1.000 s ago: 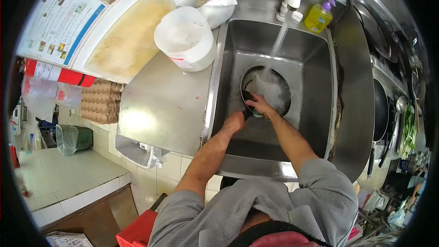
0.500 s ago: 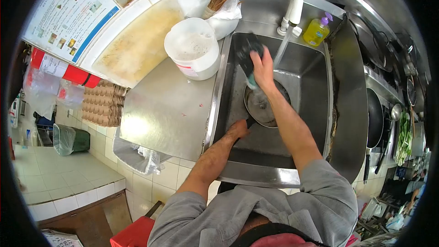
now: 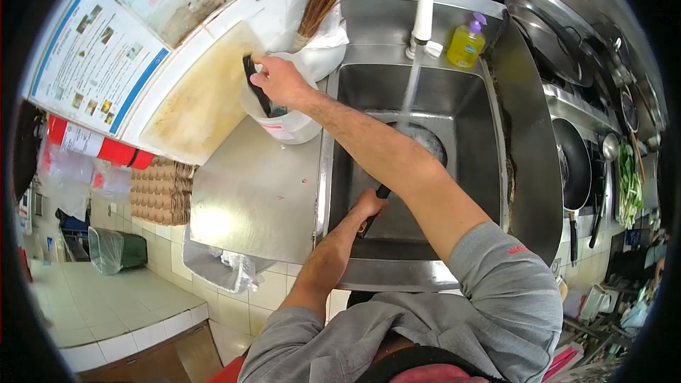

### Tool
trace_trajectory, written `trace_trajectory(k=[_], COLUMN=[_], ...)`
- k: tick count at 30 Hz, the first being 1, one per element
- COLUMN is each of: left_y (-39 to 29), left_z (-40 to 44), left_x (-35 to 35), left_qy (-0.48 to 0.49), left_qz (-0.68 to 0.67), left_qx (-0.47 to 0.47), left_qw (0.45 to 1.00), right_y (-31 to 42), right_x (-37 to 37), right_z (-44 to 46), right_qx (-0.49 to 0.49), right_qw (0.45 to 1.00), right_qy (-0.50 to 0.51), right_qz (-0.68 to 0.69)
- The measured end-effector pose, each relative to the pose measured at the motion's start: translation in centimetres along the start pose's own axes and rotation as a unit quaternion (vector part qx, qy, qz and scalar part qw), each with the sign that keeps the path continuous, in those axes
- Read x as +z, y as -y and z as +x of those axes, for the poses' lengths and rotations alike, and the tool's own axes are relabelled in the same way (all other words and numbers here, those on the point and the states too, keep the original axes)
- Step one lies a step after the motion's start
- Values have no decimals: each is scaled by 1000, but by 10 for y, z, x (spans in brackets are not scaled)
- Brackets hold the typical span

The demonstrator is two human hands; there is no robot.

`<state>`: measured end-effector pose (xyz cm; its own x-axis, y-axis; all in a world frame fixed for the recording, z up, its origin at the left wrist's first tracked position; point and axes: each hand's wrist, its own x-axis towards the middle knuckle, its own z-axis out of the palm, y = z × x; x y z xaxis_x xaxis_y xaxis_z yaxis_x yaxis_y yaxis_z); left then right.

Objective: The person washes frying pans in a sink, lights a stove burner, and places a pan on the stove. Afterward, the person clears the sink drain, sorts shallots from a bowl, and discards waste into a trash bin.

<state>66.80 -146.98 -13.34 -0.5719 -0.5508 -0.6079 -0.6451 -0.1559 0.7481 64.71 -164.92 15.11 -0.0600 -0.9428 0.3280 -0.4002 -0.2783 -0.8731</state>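
Gripping the pan (image 3: pixel 430 142) by its handle, the left hand (image 3: pixel 370 203) is in the sink (image 3: pixel 475 177). The right hand (image 3: pixel 282 81) clasps a black object (image 3: pixel 255 86) at the white bucket (image 3: pixel 301 130); bucket label and poster (image 3: pixel 89 60) print are illegible.

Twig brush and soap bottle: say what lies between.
In the head view, the running faucet and the sink's back ledge lie between the twig brush and the soap bottle.

The sink (image 3: pixel 457 110) was smooth, shiny metal; the tub (image 3: pixel 287 129), cloudy plastic; the egg trays (image 3: pixel 159 191), rough, matt cardboard!
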Motion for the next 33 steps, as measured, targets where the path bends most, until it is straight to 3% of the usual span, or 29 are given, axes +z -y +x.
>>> trace_trajectory(k=[1, 3, 4, 5, 7, 8, 9, 10, 11, 13, 15, 17, 18, 20, 21, 22, 23, 24, 26, 27, 29, 32, 33], left_y=[-3, -14, -22, -35, -47, -57, -67, -80, -98, -162, -215, -226, -235, -247, -223, -198, -213, -275, -270, -279, -278, -275, -271], left_z=[-3, -13, -19, -28, -30, -26, -22, -16, -8, -17, -18, 18, 27, 43, 96, 147, 143, 58, 82, 76, 85, 74, 67], left_x=[-1, -3, -6, -10, -12, -17, -20, -19, -17, -21, -18, -27, -29, -37, -54, -70, -58, -45, -54, -53, -58, -54, -53], left_qy=[5, 10, 28, 52, 53, 82, 106, 135, 156, 73, 47, 51, 54, 79, 239, 383, 187, 46, 81, 56, 77, 25, 20], left_qz=[5, -99, -138, -173, -247, -288, -330, -440, -545, -586, -716, -687, -683, -622, -709, -764, -684, -634, -616, -613, -635, -612, -613], left_qx=[1, 28, 20, 12, -6, -4, -5, -12, -22, -66, -78, -8, -9, 76, 20, -31, 76, 12, 60, 44, 28, 32, 30], left_qw=[1000, 995, 990, 983, 968, 954, 938, 888, 824, 804, 692, 725, 729, 775, 663, 518, 701, 772, 781, 787, 768, 790, 789], right_y=[-5, -16, -22, -39, -90, -121, -153, -172, -175, -172, -160, -150, -140, -128, -128, -135, -144, -145, -124, -125, -125, -132, -136], right_x=[-8, -33, -49, -67, -103, -117, -127, -138, -146, -155, -166, -176, -185, -197, -202, -204, -209, -212, -216, -216, -215, -213, -212], right_z=[-4, -23, -34, -40, -62, -71, -78, -84, -91, -101, -105, -104, -106, -105, -102, -103, -102, -100, -110, -112, -113, -114, -116], right_qx=[3, -123, -33, -31, 157, 158, 217, 261, 256, 270, 262, 274, 247, 197, 172, 100, 65, 62, 193, 218, 219, 196, 188], right_qw=[1000, 978, 973, 971, 899, 895, 810, 700, 696, 701, 768, 892, 915, 945, 953, 940, 923, 943, 926, 883, 858, 855, 883], right_qy=[-7, -154, -164, -188, -211, -241, -262, -273, -295, -265, -214, -135, -112, -85, -78, -87, -52, -45, -93, -93, -116, -139, -128], right_qz=[-1, 64, 160, 145, 350, 340, 478, 606, 603, 604, 544, 334, 297, 248, 237, 315, 376, 325, 311, 405, 450, 459, 410])
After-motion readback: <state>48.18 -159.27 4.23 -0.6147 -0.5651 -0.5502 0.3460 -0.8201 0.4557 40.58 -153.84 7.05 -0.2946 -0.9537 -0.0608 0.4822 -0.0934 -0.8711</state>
